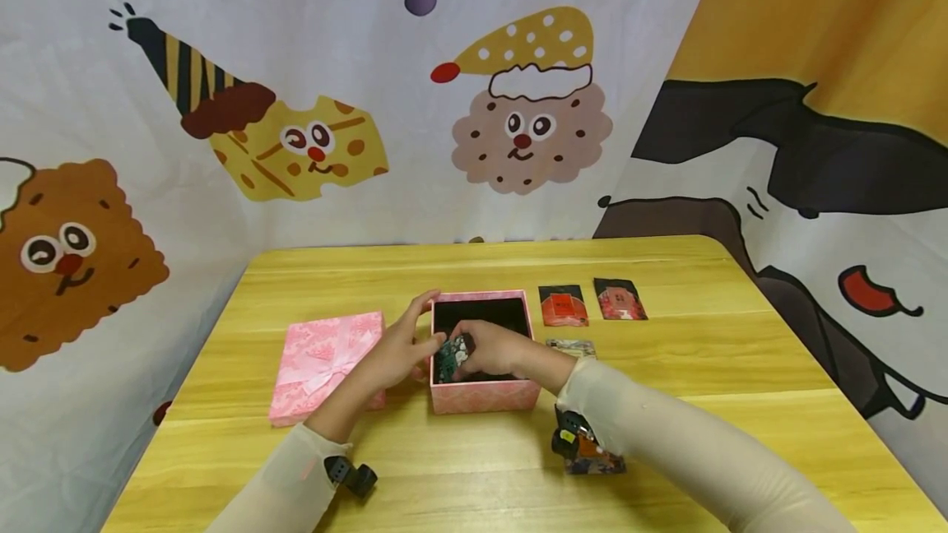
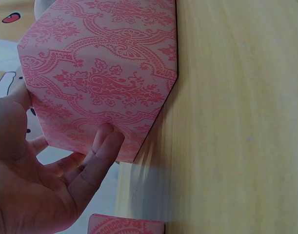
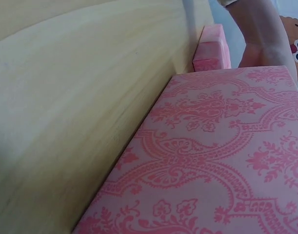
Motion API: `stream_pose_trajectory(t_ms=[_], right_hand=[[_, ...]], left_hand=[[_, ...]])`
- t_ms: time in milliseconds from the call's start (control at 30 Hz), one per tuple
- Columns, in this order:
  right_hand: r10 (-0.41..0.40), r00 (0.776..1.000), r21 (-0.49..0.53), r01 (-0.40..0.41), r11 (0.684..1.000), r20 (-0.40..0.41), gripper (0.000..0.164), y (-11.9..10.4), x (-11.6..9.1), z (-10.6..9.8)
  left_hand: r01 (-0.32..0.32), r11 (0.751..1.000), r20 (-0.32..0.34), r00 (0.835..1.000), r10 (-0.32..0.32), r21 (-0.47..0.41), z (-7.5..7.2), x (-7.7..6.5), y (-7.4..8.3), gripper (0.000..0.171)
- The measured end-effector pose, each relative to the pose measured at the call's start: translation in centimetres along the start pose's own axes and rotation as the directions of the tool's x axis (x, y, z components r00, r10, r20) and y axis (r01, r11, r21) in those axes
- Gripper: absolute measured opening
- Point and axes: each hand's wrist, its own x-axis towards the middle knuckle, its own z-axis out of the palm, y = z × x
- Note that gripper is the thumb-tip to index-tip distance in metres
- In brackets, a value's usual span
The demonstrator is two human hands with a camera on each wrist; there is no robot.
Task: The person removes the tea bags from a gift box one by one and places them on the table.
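An open pink patterned gift box (image 1: 485, 397) with a black inside stands on the table. My left hand (image 1: 400, 348) holds its left wall, thumb over the rim. In the left wrist view, fingertips (image 2: 109, 139) press the patterned outer side. Inside the box, my right hand (image 1: 492, 349) grips a small dark green packet (image 1: 448, 362) by its right part, near the left wall. My right fingertips are partly hidden by the hand itself. In the right wrist view, the box's side (image 3: 212, 161) fills the foreground; the right hand is out of sight there.
A pink lid with a ribbon bow (image 1: 314, 368) lies left of the box. Two red-and-black packets (image 1: 564, 306) (image 1: 620, 299) lie to the right. A pale packet (image 1: 572, 347) and a dark orange packet (image 1: 595, 457) are partly covered by my right arm. Printed cloth hangs behind the wooden table (image 1: 711, 286).
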Motion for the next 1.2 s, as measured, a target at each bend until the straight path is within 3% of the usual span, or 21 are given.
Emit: stream_pose_trajectory(t_ms=[133,333,667,1200], right_hand=[[-0.041,0.999,-0.051,0.043,0.998,0.032,0.036,0.0,-0.1,0.1],[-0.069,0.998,0.124,0.070,0.990,-0.015,0.026,0.3,-0.2,0.0],[0.017,0.996,0.269,0.006,0.963,-0.082,0.013,0.2,-0.2,-0.1],[0.063,0.987,0.255,-0.023,0.967,-0.150,0.008,-0.6,-0.4,-1.0]], left_hand=[[0.001,1.000,0.000,1.000,-0.001,-0.006,0.0,-0.1,0.0,0.071],[0.006,1.000,-0.001,1.000,-0.006,-0.005,0.1,-0.1,0.0,0.071],[0.014,1.000,-0.002,1.000,-0.014,-0.006,0.1,0.1,-0.1,0.072],[0.022,1.000,-0.002,1.000,-0.022,-0.008,0.0,0.1,0.1,0.073]])
